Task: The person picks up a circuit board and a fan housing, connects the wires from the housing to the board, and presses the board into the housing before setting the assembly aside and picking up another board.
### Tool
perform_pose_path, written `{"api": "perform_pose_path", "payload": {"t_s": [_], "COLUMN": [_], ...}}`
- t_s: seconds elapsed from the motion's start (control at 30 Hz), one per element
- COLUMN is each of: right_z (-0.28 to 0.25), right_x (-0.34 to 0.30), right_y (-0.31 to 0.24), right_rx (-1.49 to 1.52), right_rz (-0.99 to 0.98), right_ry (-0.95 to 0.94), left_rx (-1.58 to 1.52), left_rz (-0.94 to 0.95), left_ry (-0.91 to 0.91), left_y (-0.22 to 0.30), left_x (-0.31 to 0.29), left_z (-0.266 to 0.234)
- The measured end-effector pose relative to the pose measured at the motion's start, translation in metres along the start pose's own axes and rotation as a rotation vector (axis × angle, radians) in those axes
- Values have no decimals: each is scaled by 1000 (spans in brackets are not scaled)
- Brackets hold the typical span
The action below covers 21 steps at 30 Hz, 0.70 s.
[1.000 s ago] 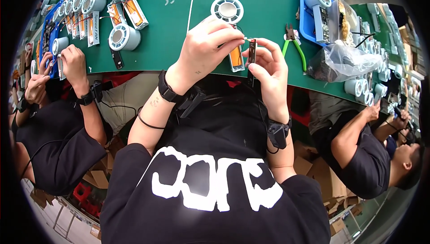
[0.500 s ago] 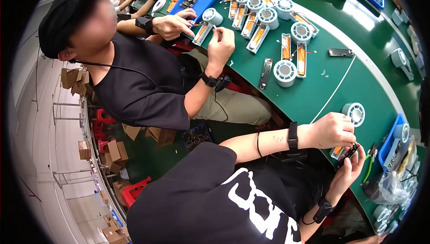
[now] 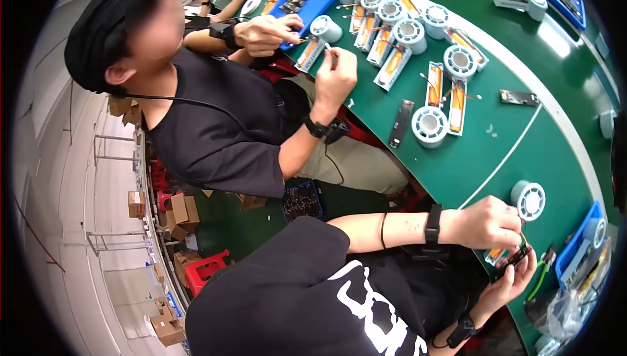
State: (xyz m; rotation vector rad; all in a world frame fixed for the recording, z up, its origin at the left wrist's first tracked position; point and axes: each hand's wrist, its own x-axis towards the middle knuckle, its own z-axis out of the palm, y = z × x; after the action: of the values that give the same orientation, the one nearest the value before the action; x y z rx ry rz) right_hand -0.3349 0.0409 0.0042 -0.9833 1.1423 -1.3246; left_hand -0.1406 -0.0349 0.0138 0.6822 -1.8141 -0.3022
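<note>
Small dark circuit strip (image 3: pixel 510 262) sits pinched between both hands at the near edge of the green worktop (image 3: pixel 496 153), low right in the head view. Left hand (image 3: pixel 486 222) comes in from above the strip, fingers (image 3: pixel 516 233) curled down and closed onto its upper end, where thin wires run toward the orange-and-white fan handle part (image 3: pixel 494 255) lying just under the knuckles. Right hand (image 3: pixel 508 284) cups the strip from below, fingers closed around its lower end.

Long axis of the strip runs diagonally, lower end toward the body, upper end toward the white round fan head (image 3: pixel 528 200), which rests on the worktop just beyond the left hand, not touching it. Both hands are on the strip; the left lies nearer the wire end. Green-handled cutters (image 3: pixel 541 276) lie just right of the hands, beside a blue tray (image 3: pixel 578 242).

A co-worker's hands (image 3: pixel 297 49) work well apart, up the worktop.
</note>
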Motion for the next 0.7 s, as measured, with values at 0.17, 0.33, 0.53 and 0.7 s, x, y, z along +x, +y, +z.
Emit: {"api": "perform_pose_path", "payload": {"t_s": [0.17,0.33,0.53,0.7], "right_z": [-10,-7,20,18], "right_x": [-2,1,1,1], "right_y": [-2,-1,-16,-16], "right_rx": [-181,-268,-394,-383], "right_rz": [35,55,-106,-105], "right_ry": [77,117,143,106], "left_rx": [-1,36,-12,-34], "left_rz": [1,-1,-76,-101], "left_ry": [-34,-56,-75,-80], "left_y": [8,8,8,7], "left_x": [-1,-2,-1,-2], "left_z": [5,3,4,3]}}
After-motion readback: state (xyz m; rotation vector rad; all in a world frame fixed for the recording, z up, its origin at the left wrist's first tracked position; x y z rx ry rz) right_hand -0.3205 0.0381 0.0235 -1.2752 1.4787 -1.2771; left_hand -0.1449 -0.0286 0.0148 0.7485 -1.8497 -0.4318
